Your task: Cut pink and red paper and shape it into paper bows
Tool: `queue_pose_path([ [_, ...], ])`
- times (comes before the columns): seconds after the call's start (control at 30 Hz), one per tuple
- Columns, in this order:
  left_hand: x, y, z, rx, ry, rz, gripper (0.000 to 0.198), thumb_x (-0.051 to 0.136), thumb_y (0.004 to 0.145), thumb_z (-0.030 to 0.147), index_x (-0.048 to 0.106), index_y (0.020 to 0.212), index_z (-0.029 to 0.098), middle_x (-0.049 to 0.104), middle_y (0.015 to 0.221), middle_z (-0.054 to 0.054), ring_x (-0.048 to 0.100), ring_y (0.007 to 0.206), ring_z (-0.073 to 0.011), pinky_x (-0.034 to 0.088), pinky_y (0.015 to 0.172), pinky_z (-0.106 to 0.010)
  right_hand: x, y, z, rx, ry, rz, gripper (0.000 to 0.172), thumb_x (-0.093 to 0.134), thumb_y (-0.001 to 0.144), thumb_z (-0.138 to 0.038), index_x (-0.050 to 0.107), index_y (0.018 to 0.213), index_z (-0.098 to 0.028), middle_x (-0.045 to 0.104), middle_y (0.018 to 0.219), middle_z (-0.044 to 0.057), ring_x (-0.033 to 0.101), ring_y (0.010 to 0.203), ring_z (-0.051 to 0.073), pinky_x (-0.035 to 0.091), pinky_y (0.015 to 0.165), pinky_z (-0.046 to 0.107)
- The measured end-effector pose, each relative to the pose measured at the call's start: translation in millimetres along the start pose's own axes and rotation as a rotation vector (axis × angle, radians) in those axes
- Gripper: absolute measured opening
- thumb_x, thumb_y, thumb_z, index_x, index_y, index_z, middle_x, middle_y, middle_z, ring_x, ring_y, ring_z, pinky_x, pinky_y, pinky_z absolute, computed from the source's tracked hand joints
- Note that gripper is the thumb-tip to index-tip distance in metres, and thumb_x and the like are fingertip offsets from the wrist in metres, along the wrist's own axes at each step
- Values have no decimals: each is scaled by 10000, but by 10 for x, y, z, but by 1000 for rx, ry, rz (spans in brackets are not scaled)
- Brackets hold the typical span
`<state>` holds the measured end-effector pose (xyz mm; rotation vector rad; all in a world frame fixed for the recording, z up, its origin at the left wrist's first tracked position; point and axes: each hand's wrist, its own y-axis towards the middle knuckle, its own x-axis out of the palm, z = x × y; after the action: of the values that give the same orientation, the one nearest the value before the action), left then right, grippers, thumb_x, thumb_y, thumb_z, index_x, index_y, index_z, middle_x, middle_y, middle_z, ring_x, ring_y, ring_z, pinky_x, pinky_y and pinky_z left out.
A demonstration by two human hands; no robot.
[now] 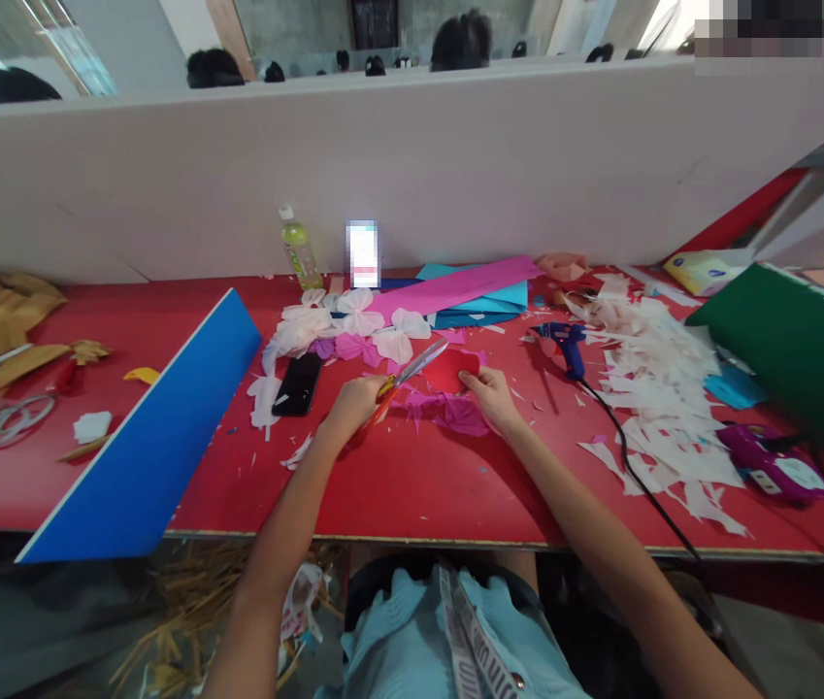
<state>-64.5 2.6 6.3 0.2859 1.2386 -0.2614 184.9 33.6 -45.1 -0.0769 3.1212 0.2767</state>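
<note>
My left hand (359, 400) is closed around the handles of a pair of scissors (418, 361), whose blades point up and to the right. Between the thumb and fingers of my right hand (490, 390) is a piece of red paper (447, 369), close to the blades but hard to tell from the red table. Magenta paper scraps (447, 412) lie just below the red piece. White paper petals (360, 313) and pink ones (357, 348) are spread beyond my left hand. A black phone (298, 384) rests left of the scissors.
A blue divider board (156, 437) stands at left, a green board (797, 359) at right. The glue gun (569, 348) trails a black cord toward the front edge. White strips (659, 398) cover the right side. A bottle (298, 250) stands by the pale back partition (412, 165).
</note>
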Motion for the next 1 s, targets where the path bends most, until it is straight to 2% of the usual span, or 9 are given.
queue_pose_path([
  [0.17, -46, -14, -5, -33, 17, 10, 303, 486, 826, 209, 571, 1114, 168, 654, 1078, -119, 614, 988, -227, 445, 818, -284, -43, 22, -38, -16, -80, -24, 298, 582, 687, -483, 574, 609, -196, 574, 518, 1, 532, 501, 152, 432, 520, 272],
  [0.3, -79, -33, -1, -21, 25, 9, 385, 475, 858, 233, 488, 1239, 176, 564, 1257, -132, 526, 1162, -241, 437, 872, -312, -64, 17, -73, -44, -149, -45, 315, 566, 707, -483, 564, 585, -192, 572, 512, 4, 532, 501, 150, 414, 512, 264],
  [0.47, -87, -47, 18, -5, 26, -27, 358, 433, 896, 264, 498, 1241, 193, 590, 1228, -110, 548, 1132, -241, 437, 860, -312, -130, 16, -87, -76, -249, -85, 334, 554, 742, -450, 537, 539, -185, 526, 477, -13, 522, 482, 133, 362, 473, 238],
  [0.63, -95, -55, 45, 2, 40, -52, 358, 482, 867, 235, 521, 1221, 208, 591, 1231, -99, 550, 1123, -235, 427, 865, -293, -202, 25, -116, -88, -313, -132, 327, 553, 757, -437, 531, 551, -183, 518, 467, -24, 513, 470, 129, 340, 457, 229],
  [0.8, -118, -54, 69, 4, 49, -76, 313, 498, 860, 240, 551, 1166, 212, 611, 1184, -109, 576, 1070, -235, 433, 841, -298, -196, 20, -153, -87, -364, -142, 340, 556, 747, -434, 506, 521, -184, 518, 463, -15, 454, 440, 114, 308, 447, 235],
  [1.0, -137, -48, 75, 24, 66, -80, 256, 476, 868, 241, 580, 1099, 203, 643, 1117, -101, 601, 1007, -227, 438, 783, -277, -190, 12, -190, -95, -382, -152, 334, 540, 747, -429, 508, 525, -182, 521, 467, -9, 446, 447, 114, 312, 457, 240],
])
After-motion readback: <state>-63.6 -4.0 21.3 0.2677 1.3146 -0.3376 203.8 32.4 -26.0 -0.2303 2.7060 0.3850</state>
